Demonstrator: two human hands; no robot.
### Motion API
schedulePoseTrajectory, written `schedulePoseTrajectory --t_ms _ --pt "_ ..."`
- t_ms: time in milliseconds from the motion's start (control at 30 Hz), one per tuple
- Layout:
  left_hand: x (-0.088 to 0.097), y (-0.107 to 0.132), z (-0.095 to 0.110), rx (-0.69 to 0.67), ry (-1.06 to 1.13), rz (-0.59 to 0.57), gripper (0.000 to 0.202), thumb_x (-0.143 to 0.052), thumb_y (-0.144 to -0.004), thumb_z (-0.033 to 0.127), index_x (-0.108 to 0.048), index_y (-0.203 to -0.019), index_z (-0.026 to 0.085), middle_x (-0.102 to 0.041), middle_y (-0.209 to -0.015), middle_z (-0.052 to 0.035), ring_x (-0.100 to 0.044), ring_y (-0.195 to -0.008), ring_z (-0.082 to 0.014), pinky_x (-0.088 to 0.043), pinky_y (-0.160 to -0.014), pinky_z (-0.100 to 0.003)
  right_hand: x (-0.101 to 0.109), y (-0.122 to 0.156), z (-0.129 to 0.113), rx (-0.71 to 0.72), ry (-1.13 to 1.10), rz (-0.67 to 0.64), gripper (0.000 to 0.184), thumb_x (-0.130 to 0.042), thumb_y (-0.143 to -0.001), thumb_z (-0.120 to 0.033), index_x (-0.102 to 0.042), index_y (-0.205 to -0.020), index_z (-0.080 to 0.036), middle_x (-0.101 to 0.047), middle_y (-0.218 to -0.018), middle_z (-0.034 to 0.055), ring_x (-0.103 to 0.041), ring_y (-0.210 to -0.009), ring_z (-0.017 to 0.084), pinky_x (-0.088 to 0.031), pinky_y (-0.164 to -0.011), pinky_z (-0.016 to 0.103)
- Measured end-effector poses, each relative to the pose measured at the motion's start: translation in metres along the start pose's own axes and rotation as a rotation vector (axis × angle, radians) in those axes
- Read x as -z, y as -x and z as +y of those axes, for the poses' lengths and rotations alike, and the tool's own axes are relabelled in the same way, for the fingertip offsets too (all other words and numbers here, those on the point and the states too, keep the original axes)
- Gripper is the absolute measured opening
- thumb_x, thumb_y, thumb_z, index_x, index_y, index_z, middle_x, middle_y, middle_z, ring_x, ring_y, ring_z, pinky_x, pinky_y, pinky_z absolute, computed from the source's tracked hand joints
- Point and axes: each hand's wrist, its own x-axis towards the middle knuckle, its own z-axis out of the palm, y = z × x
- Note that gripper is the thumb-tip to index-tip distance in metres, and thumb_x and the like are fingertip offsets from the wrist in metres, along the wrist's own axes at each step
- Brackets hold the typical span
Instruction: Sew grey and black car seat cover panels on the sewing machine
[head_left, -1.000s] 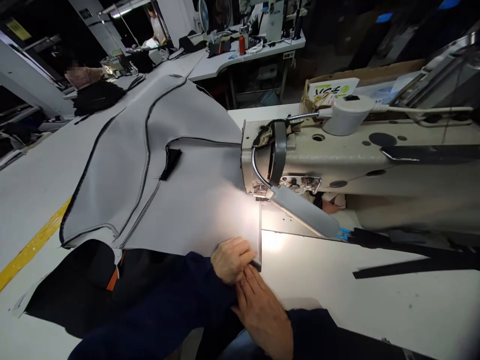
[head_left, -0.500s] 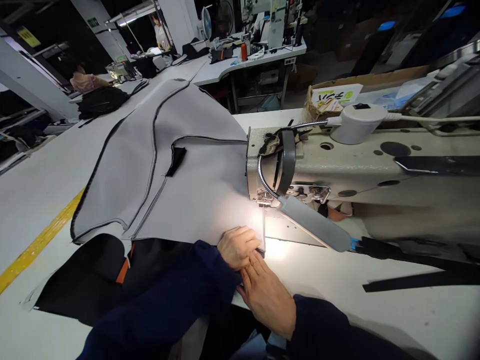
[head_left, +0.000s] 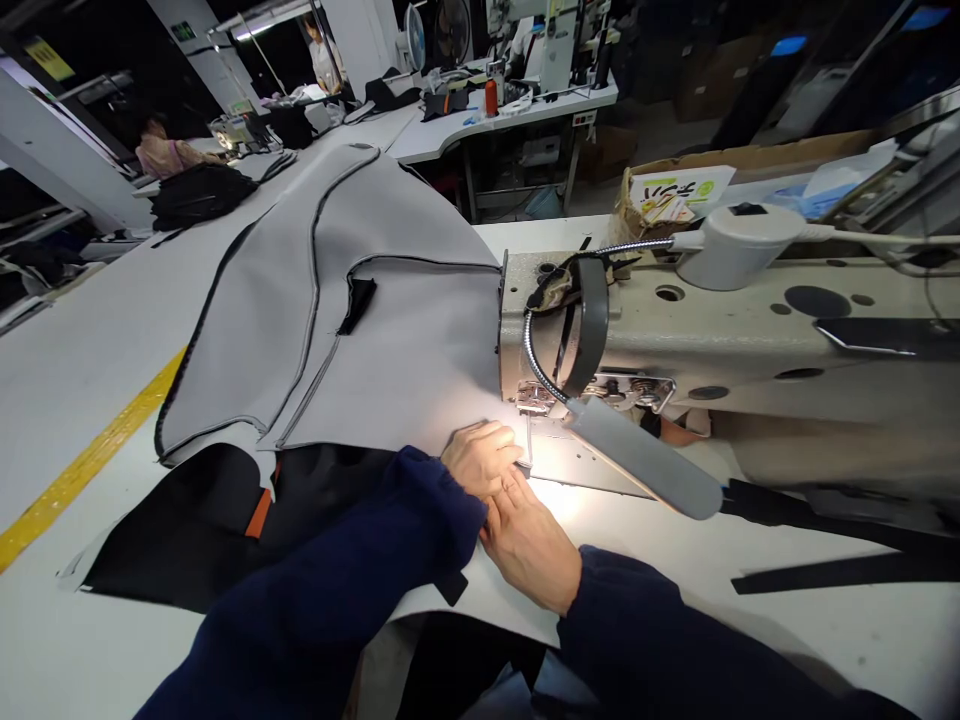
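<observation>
Both hands are down on the grey panel [head_left: 390, 340], right at its near corner: the left hand [head_left: 480, 458] is curled, knuckles up, fingers folded over the edge of the cloth, and whether it truly pinches that edge cannot be told from here; the right hand [head_left: 529, 540] lies flat against it at 5 o'clock, fingers together and pressed onto the fabric, the two hands touching. That corner sits just short of the needle [head_left: 529, 440], which stands at 1 o'clock from the left hand, under the head of the sewing machine [head_left: 712, 330]. The lamp [head_left: 645, 460] on its bendy neck throws a bright pool over the knuckles and the plate beside them. The panel itself spreads away from the hands toward 11 o'clock across the white table [head_left: 75, 340], dark piping running along its seams and a small black tab [head_left: 357, 305] stitched near the middle. Black cloth [head_left: 187, 540] with an orange flash lies under the panel's near edge at 9 o'clock. A black strap [head_left: 840, 578] lies on the table at 3 o'clock. Far off at 11 o'clock another person [head_left: 161, 155] sits at a bench.
</observation>
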Motion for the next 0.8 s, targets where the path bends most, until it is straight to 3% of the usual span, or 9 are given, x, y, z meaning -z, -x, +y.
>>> schedulePoseTrajectory --t_ms 300,800 --pt "0.003 -0.012 -0.008 0.042 0.003 -0.030 0.021 -0.049 -0.081 0.014 -0.069 -0.085 0.018 -0.058 -0.080 -0.0049 -0.051 -0.080 -0.0173 -0.042 -0.069 -0.028 0.004 -0.012 -0.003 -0.019 0.018 0.021 0.038 -0.045 -0.088 -0.018 -0.054 -0.119 0.001 -0.058 -0.115 0.0253 -0.051 -0.113 0.038 -0.031 -0.105 0.061" --pt "0.000 -0.023 -0.027 -0.040 0.087 -0.046 0.026 -0.042 -0.088 0.014 -0.068 -0.089 0.014 -0.063 -0.090 -0.0064 -0.055 -0.093 -0.0175 -0.046 -0.083 -0.027 -0.008 -0.024 0.012 -0.057 0.056 -0.002 0.040 -0.046 -0.090 -0.024 -0.059 -0.118 0.000 -0.059 -0.116 0.0257 -0.049 -0.118 0.040 -0.031 -0.106 0.058"
